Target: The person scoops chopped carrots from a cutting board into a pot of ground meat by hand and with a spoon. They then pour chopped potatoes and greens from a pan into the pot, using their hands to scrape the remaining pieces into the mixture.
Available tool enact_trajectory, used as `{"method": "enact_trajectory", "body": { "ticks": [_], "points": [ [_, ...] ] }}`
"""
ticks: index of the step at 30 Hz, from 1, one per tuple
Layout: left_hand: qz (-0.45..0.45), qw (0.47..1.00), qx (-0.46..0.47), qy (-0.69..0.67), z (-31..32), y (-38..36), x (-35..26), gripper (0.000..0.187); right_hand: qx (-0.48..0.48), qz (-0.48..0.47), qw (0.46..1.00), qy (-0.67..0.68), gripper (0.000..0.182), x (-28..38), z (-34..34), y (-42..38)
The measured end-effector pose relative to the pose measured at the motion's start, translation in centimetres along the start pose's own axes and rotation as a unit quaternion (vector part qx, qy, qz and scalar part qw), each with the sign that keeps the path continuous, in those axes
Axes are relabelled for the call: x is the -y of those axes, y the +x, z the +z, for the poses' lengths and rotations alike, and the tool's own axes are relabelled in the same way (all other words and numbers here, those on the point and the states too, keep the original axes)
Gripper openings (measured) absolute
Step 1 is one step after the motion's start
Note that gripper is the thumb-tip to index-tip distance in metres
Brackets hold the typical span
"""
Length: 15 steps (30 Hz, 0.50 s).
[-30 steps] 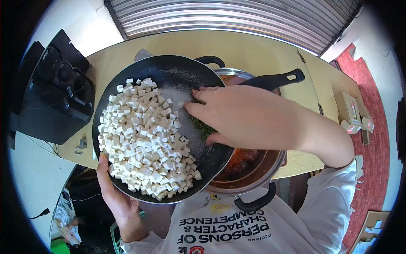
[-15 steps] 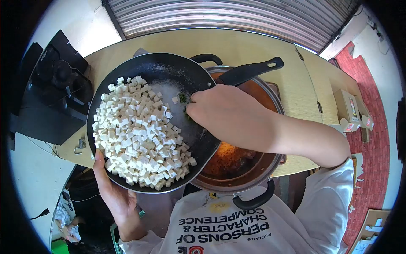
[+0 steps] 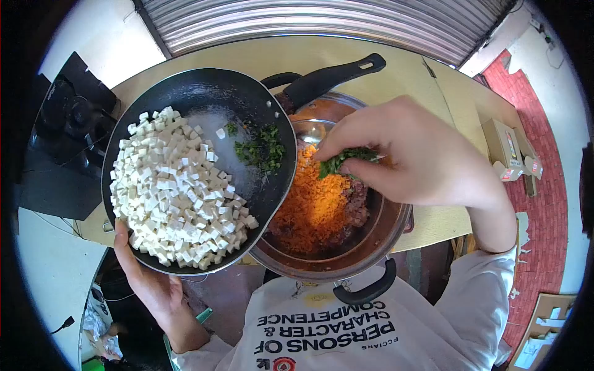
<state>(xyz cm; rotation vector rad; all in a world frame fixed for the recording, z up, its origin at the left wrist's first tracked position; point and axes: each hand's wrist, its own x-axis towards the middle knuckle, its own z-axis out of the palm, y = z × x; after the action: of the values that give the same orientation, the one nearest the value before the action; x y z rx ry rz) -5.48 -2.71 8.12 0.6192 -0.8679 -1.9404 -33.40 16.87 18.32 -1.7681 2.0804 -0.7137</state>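
My left hand grips the near-left rim of a black frying pan, holding it tilted beside and partly over a pot. White cubes, looking like tofu, are heaped in the pan's left part, and chopped green herbs lie on its right. My right hand is over the pot, its fingers pinched on a bunch of chopped herbs. Inside the metal pot are an orange grated heap, perhaps carrot, and brownish-pink bits that look like minced meat.
The pot stands on a pale wooden table. Black speakers or similar devices stand at the left. Cardboard boxes are at the right beside a red brick-patterned strip. Another person's hand shows at the lower left.
My right hand has moved from the pan rightward over the pot with herbs in its fingers. The pan has shifted left, uncovering more of the orange heap.
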Motion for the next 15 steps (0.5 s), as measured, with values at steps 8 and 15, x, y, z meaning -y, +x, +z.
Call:
{"method": "enact_trajectory", "body": {
  "ticks": [8, 15],
  "points": [
    [0.032, 0.999, -0.012, 0.026, -0.6, -1.3, 0.9, 0.055, 0.0, -0.026, 0.999, -0.032, 0.018, -1.2, 1.0, -0.5],
    [-0.011, 0.999, 0.018, -0.044, -0.4, -1.0, -0.4, 0.05, -0.028, -0.057, 0.992, -0.105, 0.013, 0.6, -0.3, -0.1]
  ]
}}
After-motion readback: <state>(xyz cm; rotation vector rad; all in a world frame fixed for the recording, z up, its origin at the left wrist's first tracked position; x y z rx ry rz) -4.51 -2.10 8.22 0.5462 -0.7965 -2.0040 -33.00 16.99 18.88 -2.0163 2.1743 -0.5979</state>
